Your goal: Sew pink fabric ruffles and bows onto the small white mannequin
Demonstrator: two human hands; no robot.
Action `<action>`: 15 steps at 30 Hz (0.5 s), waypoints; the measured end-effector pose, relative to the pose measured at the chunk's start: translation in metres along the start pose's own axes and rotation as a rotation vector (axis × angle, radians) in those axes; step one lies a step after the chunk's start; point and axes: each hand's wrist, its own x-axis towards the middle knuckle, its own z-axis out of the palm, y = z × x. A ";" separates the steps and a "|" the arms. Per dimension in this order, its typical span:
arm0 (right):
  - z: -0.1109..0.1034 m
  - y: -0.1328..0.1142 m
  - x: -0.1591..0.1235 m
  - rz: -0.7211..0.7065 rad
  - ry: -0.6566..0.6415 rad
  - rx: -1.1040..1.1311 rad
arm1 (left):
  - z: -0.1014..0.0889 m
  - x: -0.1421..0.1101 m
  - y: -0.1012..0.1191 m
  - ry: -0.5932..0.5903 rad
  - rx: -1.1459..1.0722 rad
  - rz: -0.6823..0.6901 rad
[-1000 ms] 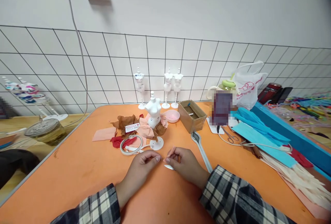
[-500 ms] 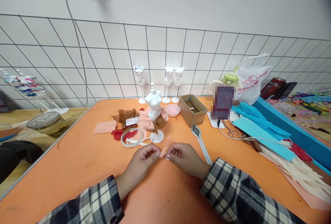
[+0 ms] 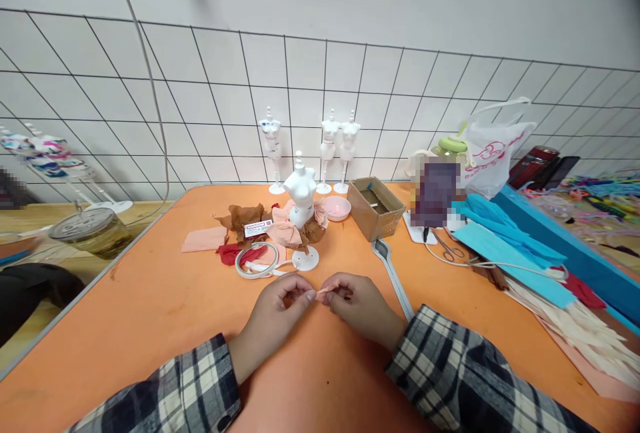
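A small folded strip of peach crepe paper (image 3: pixel 325 292) is pinched between the fingertips of my left hand (image 3: pixel 281 306) and my right hand (image 3: pixel 361 303), just above the orange table (image 3: pixel 320 366). Beyond my hands a white mini mannequin (image 3: pixel 301 190) stands upright on a round base, ringed at its lower body by ruffled peach and brown crepe paper (image 3: pixel 311 233). Left of its base lies a roll of white tape (image 3: pixel 257 273), close to red crepe paper (image 3: pixel 229 254), a small white labelled box (image 3: pixel 258 228) and a flat peach sheet (image 3: pixel 204 240).
Behind the mannequin are a pink bowl (image 3: pixel 337 208) and an open cardboard box (image 3: pixel 376 210). Long grey tweezers (image 3: pixel 393 276) lie by my right wrist. Rightward are scissors (image 3: pixel 453 253), a cable, blue crepe paper (image 3: pixel 515 263) and cream strips (image 3: pixel 575 330). Several white mannequins (image 3: pixel 329 140) stand against the wall.
The peach strip stood upright between my fingers and now lies almost flat across toward my right hand, whose fingers have closed over its end. The camera view has shifted slightly.
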 end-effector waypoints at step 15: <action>0.000 -0.001 0.000 -0.006 0.040 -0.023 | 0.000 -0.001 -0.002 -0.004 0.001 0.014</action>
